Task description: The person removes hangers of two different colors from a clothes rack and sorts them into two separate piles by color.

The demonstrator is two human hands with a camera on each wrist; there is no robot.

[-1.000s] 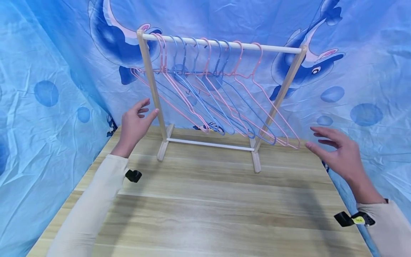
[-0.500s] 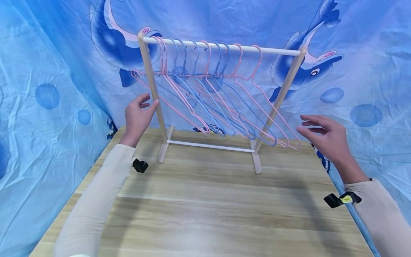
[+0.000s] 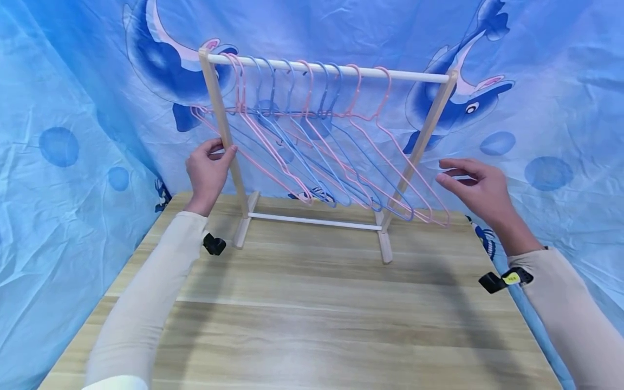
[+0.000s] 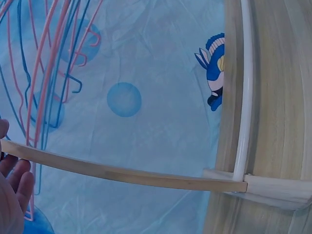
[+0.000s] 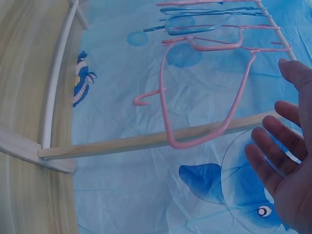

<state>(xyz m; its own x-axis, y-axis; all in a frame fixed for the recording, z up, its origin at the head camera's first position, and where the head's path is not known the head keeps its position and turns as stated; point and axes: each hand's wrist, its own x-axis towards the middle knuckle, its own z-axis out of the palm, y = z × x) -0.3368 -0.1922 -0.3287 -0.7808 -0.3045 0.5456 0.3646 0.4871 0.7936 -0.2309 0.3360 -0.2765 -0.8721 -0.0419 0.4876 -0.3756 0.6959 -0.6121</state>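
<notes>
Your left hand (image 3: 208, 172) pinches the rack (image 3: 316, 221), its length running left to right, your right hand (image 3: 480, 187) loosely curved.

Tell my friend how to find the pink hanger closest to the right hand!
On the table stands a wooden rack with a white top bar. Follow that bar toward the right hand. The last thing hanging is the pink hanger, set apart because no other hangs beyond it.

5 pink hangers (image 3: 389, 86), 5 blue hangers (image 3: 293, 81), 1 rack (image 3: 428, 130), 1 table (image 3: 292, 303), 1 left hand (image 3: 207, 170), 1 right hand (image 3: 480, 188)
</notes>
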